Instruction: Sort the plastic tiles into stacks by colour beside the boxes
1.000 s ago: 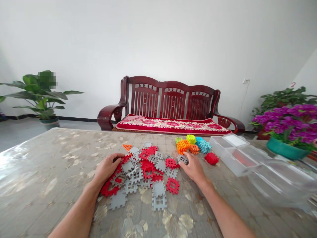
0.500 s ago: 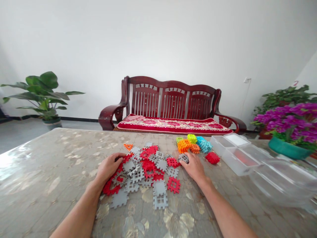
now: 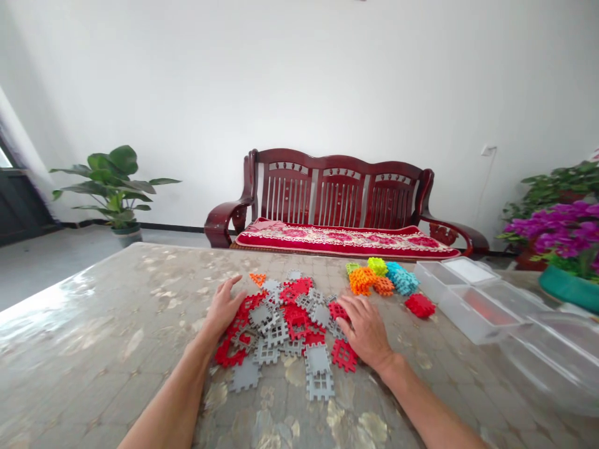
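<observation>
A loose heap of red and grey notched plastic building tiles (image 3: 317,360) lies in front of me, some solid, some with window-like grids. At the heap's left edge my left hand (image 3: 226,307) rests with thumb and fingers apart, beside red tiles (image 3: 255,302), holding nothing. On the right side my right hand (image 3: 367,327) is spread palm down, its fingers reaching over a red tile (image 3: 337,310) and the grey tiles around it. Its fingertips touch or hover just above them; nothing is visibly gripped. An orange triangular tile (image 3: 258,279) lies behind the heap.
Stacked orange tiles (image 3: 362,281), lime tiles (image 3: 377,266), blue tiles (image 3: 403,280) and a red stack (image 3: 420,305) stand behind my right hand. Clear plastic boxes (image 3: 489,312) sit at the right, near a flower pot (image 3: 568,285). A wooden bench (image 3: 339,193) is beyond the table.
My right hand has let go of the grey tile piece and spread over the heap's right edge. My left hand's fingers have opened outward. The view has turned slightly left.
</observation>
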